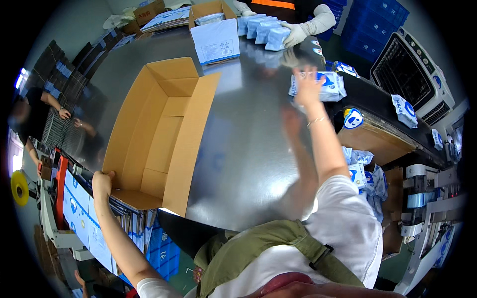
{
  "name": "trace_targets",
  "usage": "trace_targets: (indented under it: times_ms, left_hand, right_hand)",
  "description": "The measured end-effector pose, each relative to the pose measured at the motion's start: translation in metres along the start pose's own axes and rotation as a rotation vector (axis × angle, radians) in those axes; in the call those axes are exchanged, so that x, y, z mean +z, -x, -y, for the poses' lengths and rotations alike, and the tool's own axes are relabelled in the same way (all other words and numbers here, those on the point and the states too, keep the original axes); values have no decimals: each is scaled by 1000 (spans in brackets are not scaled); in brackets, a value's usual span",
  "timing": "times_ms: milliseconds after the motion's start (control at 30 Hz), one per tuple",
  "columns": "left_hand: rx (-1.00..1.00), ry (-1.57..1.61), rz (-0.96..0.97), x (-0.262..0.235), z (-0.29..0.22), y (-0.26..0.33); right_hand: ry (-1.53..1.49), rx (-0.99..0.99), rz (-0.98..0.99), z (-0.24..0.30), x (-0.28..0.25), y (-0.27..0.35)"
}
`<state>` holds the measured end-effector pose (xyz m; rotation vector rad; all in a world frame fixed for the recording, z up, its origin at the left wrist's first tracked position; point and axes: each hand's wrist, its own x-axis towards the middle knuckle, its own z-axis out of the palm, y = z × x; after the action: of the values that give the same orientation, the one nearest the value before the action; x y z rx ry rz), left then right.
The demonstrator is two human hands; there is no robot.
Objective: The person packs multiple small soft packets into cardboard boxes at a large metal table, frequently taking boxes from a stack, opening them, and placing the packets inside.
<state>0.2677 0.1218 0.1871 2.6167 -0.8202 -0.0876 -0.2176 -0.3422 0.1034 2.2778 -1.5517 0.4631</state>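
An open, empty cardboard box point(136, 119) lies on the steel table in front of me, its flaps spread and its opening facing me. At its near left corner my left hand point(102, 185) grips the cardboard edge, thumb on the inside. On the right, my right hand point(308, 88) reaches out with fingers spread over a white and blue soft packet point(332, 87). The palm is at the packet's left part, at the end of the dark conveyor belt. Whether the fingers press on the packet I cannot tell.
Another packet point(404, 111) rides on the black conveyor point(380, 102) at right. Below it, a carton holds several packets point(365, 174). Across the steel table point(228, 164), a co-worker's gloved hand point(296, 34) touches a row of packets point(263, 30) beside a white carton point(216, 42). Another person works at left.
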Motion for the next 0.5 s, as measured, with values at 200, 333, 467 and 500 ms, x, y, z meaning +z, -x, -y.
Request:
trace_targets:
  times_ms: [200, 333, 467, 500]
  left_hand:
    - [34, -116, -37, 14, -13, -12]
    - [141, -185, -68, 14, -28, -7]
    - [22, -241, 12, 19, -48, -15]
    - [-2, -295, 76, 20, -48, -19]
  right_hand:
    - [-151, 93, 128, -63, 31, 11]
    - [-353, -157, -115, -5, -11, 78]
    - [-745, -245, -513, 47, -64, 96]
    - [-888, -247, -586, 62, -81, 90]
